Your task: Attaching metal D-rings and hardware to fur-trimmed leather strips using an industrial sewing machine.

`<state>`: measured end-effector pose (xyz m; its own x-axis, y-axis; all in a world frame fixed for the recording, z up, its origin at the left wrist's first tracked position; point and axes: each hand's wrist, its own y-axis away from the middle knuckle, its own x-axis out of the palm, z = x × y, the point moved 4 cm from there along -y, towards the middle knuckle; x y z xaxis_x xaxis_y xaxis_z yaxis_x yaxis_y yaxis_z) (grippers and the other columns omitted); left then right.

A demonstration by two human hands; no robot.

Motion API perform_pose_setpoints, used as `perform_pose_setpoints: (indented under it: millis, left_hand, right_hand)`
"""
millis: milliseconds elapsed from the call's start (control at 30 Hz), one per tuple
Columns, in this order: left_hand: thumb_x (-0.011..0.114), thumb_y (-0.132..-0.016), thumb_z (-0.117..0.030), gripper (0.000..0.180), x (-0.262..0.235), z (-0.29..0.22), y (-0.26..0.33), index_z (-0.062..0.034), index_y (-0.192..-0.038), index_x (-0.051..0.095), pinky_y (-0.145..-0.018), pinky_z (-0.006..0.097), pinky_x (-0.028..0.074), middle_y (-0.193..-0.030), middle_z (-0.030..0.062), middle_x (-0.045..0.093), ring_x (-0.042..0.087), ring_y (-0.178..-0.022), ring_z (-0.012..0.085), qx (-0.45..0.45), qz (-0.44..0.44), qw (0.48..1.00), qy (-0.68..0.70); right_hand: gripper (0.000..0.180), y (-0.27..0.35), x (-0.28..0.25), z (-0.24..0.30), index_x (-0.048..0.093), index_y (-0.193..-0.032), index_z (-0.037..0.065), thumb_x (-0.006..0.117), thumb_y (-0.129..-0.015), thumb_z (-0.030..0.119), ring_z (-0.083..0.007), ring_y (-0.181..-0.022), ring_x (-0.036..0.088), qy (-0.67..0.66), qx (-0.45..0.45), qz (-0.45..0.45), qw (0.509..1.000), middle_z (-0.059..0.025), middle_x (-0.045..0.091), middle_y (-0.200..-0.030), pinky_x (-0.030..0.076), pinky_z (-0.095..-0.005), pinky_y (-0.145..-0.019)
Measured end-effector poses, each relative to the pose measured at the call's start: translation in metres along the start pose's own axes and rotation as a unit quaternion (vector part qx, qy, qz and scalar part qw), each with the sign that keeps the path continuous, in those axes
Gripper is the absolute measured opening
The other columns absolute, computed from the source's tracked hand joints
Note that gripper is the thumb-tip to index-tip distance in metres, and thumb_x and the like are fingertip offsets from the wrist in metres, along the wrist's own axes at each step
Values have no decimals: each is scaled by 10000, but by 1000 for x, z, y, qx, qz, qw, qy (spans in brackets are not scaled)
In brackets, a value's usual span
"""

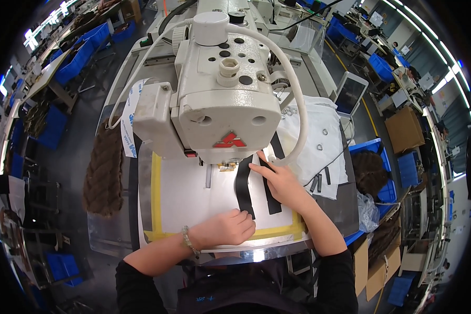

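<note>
On the sewing machine's metal plate [183, 199], keep the left hand [222, 229] pinching the black strap's [243, 184] near end while the right hand [278, 180] lies open, pressing it flat under the needle.

Brown fur piece [104, 170] draped at left table edge, tablet [350, 93] propped upper right, blue bins [81, 52] w/ more along aisle at left, cardboard box [404, 129] right, clear plastic bag [368, 211] nr blue crate [378, 152], metal D-rings [324, 132] on white cloth [319, 141].
</note>
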<state>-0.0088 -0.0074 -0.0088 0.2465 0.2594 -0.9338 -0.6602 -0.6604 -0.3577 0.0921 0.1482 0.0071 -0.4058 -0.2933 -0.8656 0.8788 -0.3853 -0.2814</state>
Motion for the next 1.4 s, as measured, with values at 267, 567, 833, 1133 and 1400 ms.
perform_pose_setpoints:
  millis: [267,567,833,1133,1400]
  left_hand:
    - [630,-728,-86,91,-10,37,2,-67,-814,609,-752,274,461,-787,18,594,619,-852,148,-111,-90,987,-70]
    - [635,-753,-95,192,-16,42,3,-40,-935,668,-791,307,468,-1007,121,678,619,-907,209,-204,-74,965,-144]
    - [660,-832,-453,595,-4,29,-1,-24,-1242,605,-919,393,434,-1201,229,595,569,-1088,331,-249,9,967,-53]
    - [636,-843,-503,666,1,34,4,-15,-1292,566,-1009,436,390,-1267,249,547,525,-1169,373,-285,20,958,-19]
    - [629,-840,-507,680,6,40,5,-1,-1288,552,-1061,423,354,-1286,259,519,484,-1212,368,-295,10,955,-23]
  right_hand:
    - [489,7,3,-2,603,-1244,163,600,-804,-50,-275,-1090,563,33,-3,-2,999,-89,538,-1255,390,-421,-998]
    - [463,7,4,-1,615,-1244,194,607,-832,-18,-238,-1107,581,24,0,2,1000,-92,521,-1412,369,-382,-946]
    - [450,9,4,-2,615,-1240,193,614,-836,-5,-233,-1080,600,20,4,0,1000,-92,525,-1407,364,-380,-926]
    - [430,9,5,-1,611,-1243,194,623,-847,29,-228,-1054,602,23,6,3,1000,-84,530,-1398,352,-386,-920]
    - [428,9,3,1,609,-1240,180,636,-839,33,-227,-996,613,13,2,-1,1000,-91,532,-1391,355,-381,-891]
